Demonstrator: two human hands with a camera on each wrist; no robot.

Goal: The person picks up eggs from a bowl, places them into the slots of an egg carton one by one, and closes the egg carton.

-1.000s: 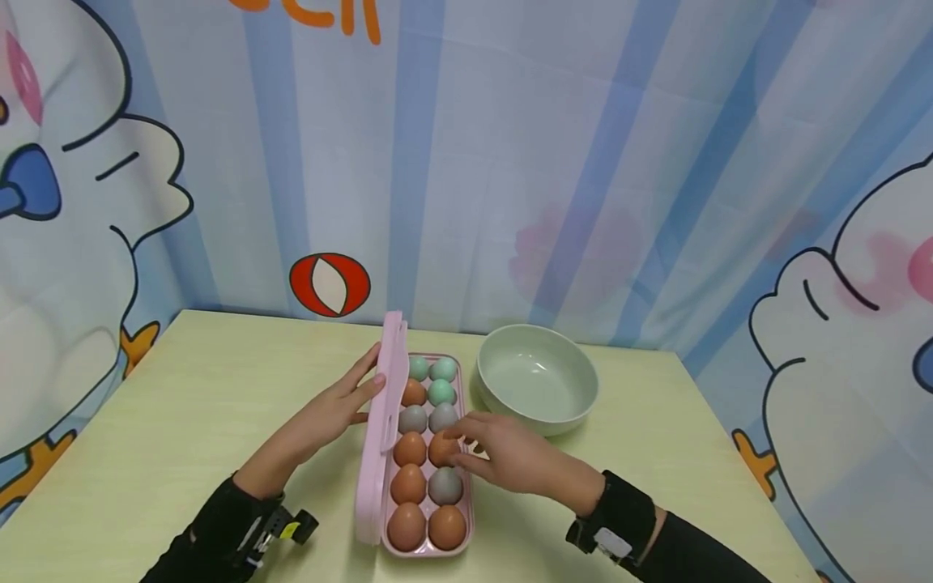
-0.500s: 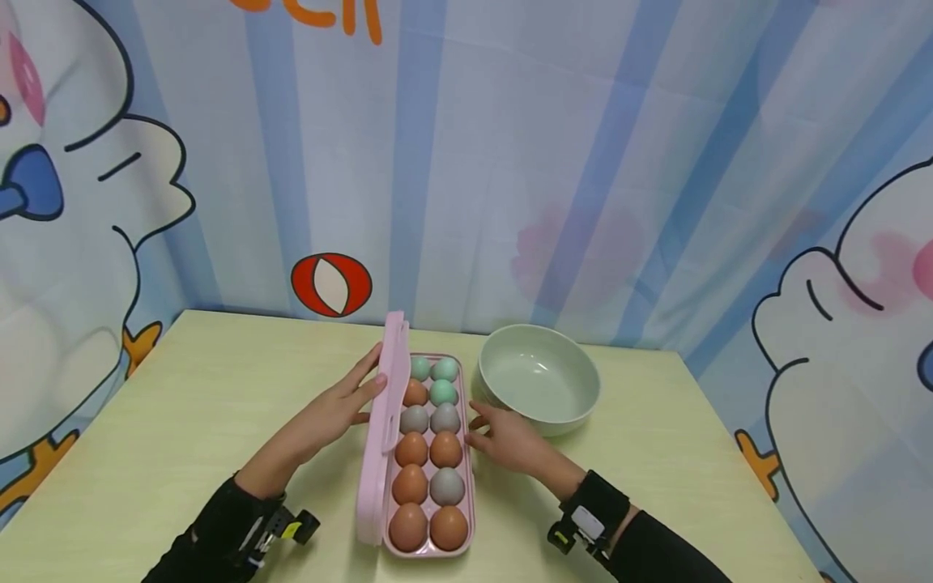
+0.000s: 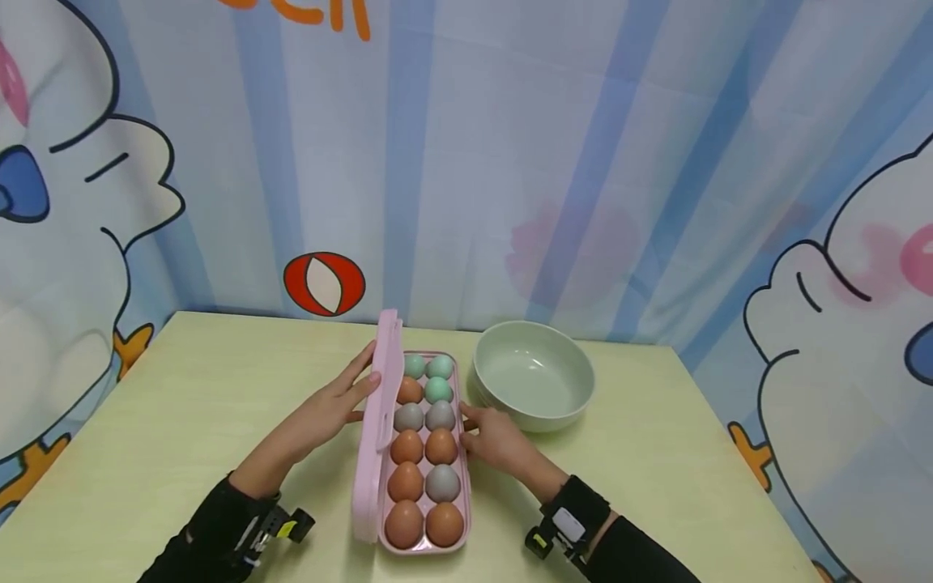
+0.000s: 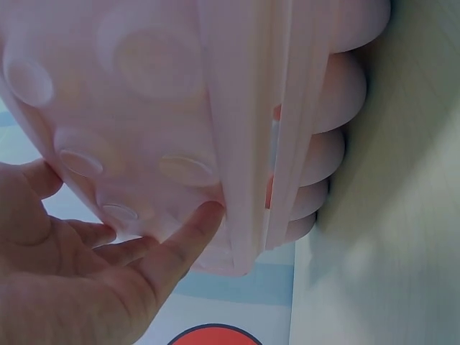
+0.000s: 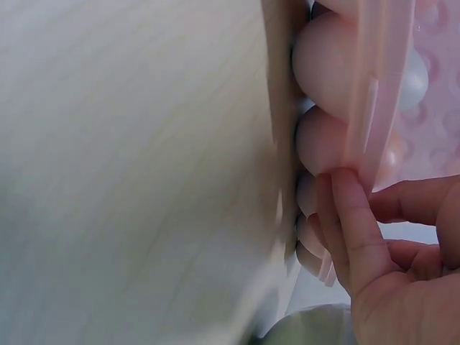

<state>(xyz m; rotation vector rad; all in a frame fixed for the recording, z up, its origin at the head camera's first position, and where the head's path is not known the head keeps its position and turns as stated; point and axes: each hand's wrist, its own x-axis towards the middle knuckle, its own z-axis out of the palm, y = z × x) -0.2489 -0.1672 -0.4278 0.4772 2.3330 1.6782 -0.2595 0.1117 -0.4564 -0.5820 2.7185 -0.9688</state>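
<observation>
A pink plastic egg box (image 3: 423, 552) stands lengthwise on the table, its hinged lid (image 3: 367, 478) raised on the left side. Two columns of eggs fill the tray: brown eggs (image 3: 406, 482), grey eggs (image 3: 441, 484) and, at the far end, pale green eggs (image 3: 439, 367). My left hand (image 3: 328, 414) rests its spread fingers and thumb against the lid's outer face; the left wrist view shows the lid's dimpled surface (image 4: 151, 65) under the thumb. At the tray's right edge, my right hand (image 3: 499, 441) pinches the rim (image 5: 381, 93), with fingertips on both sides of it.
A pale green bowl (image 3: 534, 380) stands just right of the box's far end, close behind my right hand. Beyond the light wooden table (image 3: 219, 389) hangs a striped cartoon curtain (image 3: 466, 162). Both wrists wear black camera straps (image 3: 576, 510).
My right hand has drawn back from a brown egg in the right column and moved onto the tray's right rim. The left hand and lid stay where they were.
</observation>
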